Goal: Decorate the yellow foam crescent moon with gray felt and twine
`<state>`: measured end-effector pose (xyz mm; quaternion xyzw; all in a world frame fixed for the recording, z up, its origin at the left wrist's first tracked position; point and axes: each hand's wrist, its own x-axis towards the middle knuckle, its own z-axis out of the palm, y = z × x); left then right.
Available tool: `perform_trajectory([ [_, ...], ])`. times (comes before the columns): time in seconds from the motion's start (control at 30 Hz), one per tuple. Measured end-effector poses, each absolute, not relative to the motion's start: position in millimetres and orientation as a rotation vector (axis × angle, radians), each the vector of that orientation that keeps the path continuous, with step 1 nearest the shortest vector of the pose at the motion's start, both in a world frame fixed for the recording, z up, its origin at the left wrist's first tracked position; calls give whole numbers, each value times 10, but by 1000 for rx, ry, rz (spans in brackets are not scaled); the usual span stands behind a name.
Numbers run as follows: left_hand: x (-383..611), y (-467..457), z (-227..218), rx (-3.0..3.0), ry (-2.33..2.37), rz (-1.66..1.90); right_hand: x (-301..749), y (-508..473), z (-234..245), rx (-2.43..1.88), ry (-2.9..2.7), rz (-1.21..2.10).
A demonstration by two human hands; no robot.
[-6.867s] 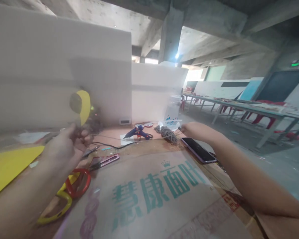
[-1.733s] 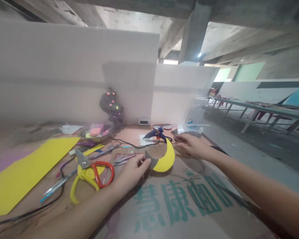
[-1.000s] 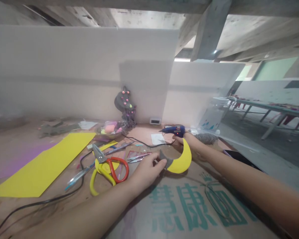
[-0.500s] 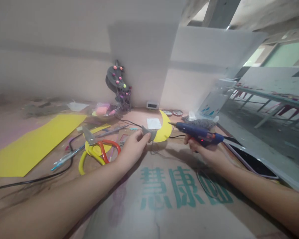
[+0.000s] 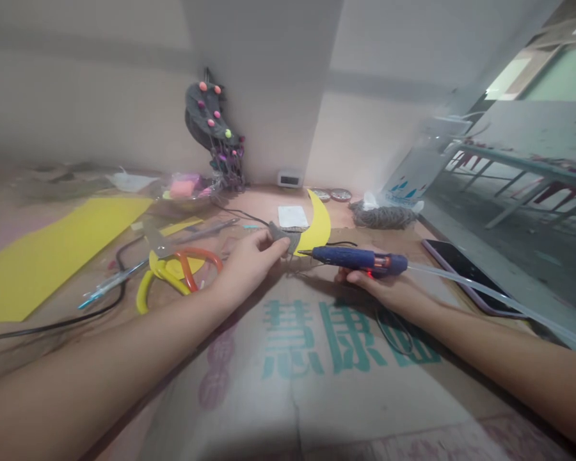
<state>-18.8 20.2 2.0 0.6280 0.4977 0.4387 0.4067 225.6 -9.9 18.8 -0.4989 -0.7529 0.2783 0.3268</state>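
Note:
My left hand (image 5: 252, 259) pinches the grey-wrapped end of a yellow crescent (image 5: 319, 224), which looks like card with grey yarn (image 5: 290, 238) wound round its lower tip. The bare yellow part curves up and to the right of my fingers. My right hand (image 5: 372, 285) is closed round a blue hot glue gun (image 5: 350, 257), which has a red light lit. Its nozzle points left, at the crescent's lower edge close to the yarn; whether they touch I cannot tell. A clear glue stick (image 5: 465, 282) trails from the gun's back.
Scissors with red and yellow handles (image 5: 189, 272), a pen (image 5: 110, 285) and yellow card (image 5: 72, 250) lie left. A grey crescent ornament with coloured beads (image 5: 208, 118) stands behind. At right are a grey yarn bundle (image 5: 384, 216) and a phone (image 5: 468, 275). Printed cardboard (image 5: 288, 410) covers the front.
The glue gun has moved left and slightly down, bringing its nozzle from right of the crescent to its lower edge. My left hand keeps its hold. The camera view has tipped downward.

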Motion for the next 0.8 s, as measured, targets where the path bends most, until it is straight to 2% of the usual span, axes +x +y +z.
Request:
perform_trajectory([
  [0.43,-154,160,95,1584,1248,1117,2221,-118,170,-1361,-1928,745],
  [0.8,-162,168,89,1552,1241,1113,2261,-77,158,-1472,-2026,538],
])
